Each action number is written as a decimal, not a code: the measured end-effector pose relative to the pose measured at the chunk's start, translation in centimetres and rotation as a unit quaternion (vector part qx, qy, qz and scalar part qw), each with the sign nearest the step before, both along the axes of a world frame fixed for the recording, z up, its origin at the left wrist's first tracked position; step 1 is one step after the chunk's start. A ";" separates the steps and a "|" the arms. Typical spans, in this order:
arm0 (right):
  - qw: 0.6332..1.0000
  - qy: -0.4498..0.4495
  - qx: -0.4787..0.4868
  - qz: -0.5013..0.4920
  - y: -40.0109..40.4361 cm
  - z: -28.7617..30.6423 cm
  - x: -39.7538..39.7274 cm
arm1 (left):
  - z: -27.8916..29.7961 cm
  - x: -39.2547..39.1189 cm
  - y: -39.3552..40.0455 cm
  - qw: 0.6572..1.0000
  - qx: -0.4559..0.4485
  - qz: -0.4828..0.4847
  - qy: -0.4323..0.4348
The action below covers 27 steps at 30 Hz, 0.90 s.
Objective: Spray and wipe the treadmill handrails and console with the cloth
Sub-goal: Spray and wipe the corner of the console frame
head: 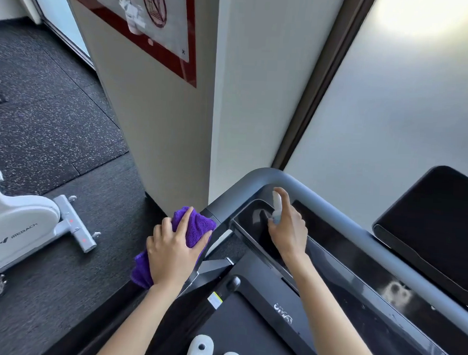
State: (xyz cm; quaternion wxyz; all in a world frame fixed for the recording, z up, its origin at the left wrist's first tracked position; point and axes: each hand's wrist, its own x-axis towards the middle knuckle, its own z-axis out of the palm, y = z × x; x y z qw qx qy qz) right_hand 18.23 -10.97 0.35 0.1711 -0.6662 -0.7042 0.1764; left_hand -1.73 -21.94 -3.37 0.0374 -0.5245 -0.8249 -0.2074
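Purple cloth (195, 227) under left hand (173, 251); white exercise bike (22, 220) well left.

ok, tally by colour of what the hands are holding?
Purple: 1, cloth in left hand
White/clear: 1, spray bottle in right hand
Total: 2

Counted: two hands, left (173, 253) and right (288, 231); one purple cloth (195, 224); one spray bottle (276, 208); one treadmill (282, 315); one white exercise bike (16, 220); one wall sign (154, 24); two white shoes (199, 350).
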 end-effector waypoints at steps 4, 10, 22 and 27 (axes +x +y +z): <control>0.999 0.011 0.010 0.042 -2.3 0.8 2.0 | -0.3 -0.1 0.1 1.000 0.008 0.003 0.007; 0.998 0.022 0.009 0.051 -4.6 1.4 4.4 | -0.3 0.1 0.1 1.000 0.012 0.002 0.003; 0.997 0.016 0.070 0.001 -4.6 2.7 5.7 | 0.3 0.3 -0.1 1.000 0.008 -0.001 -0.006; 0.982 0.108 0.148 -0.049 -3.4 3.2 6.6 | 0.4 0.4 -0.1 1.000 0.002 -0.003 -0.015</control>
